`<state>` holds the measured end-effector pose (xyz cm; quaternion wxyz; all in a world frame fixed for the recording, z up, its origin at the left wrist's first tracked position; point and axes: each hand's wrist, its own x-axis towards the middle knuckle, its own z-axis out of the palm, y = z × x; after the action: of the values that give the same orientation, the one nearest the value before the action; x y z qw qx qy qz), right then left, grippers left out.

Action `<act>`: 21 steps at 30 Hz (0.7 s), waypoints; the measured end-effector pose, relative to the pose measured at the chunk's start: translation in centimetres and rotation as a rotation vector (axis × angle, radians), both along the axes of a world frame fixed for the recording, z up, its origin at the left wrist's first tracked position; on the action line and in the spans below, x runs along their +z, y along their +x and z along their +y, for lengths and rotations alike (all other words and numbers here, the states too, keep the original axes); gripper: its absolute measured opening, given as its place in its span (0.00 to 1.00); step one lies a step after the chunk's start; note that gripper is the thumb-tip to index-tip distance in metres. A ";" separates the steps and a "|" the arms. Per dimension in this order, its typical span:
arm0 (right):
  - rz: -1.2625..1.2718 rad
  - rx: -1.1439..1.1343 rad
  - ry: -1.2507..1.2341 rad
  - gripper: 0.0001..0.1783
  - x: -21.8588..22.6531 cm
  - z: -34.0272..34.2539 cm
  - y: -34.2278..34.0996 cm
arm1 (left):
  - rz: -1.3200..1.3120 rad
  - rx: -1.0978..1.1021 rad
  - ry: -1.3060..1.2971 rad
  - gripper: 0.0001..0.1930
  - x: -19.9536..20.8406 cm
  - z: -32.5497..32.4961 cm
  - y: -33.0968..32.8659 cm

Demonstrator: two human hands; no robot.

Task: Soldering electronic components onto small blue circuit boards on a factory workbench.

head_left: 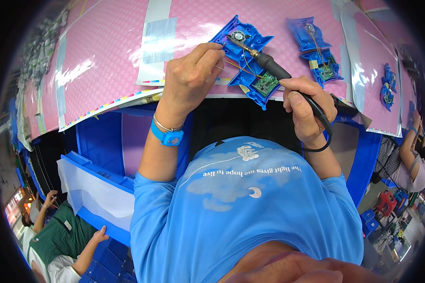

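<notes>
My right hand [309, 106] grips the dark handle of a soldering iron [273, 66]. Its metal tip slants up and left to a small round speaker [239, 36] in a blue plastic housing half [257, 43]. Close by the tip, at the left edge of this half, my left hand [192, 75] is closed in a pinch on a thin wire, partly hidden by the fingers. Just below lies a second blue housing half [242, 79] bearing a green circuit board [266, 84]. Thin coloured wires run between the two halves.
More opened blue housings [311, 42] with wires and boards lie to the right, another [388, 87] farther right. Pink printed sheets [108, 52] cover the table. A blue bin [97, 181] stands lower left, a co-worker's hand [99, 234] beside it. Another person's arm [411, 141] shows at right.
</notes>
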<state>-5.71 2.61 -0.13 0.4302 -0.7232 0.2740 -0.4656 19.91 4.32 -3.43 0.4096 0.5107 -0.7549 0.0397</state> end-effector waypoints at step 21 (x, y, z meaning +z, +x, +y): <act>-0.027 0.024 -0.037 0.15 -0.1 0.0 -0.9 | 0.018 0.013 0.012 0.15 1.6 1.0 -0.7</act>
<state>-6.58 2.57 -0.19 0.4260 -0.7279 0.2506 -0.4752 19.21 5.32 -1.82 0.4130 0.5184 -0.7481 0.0332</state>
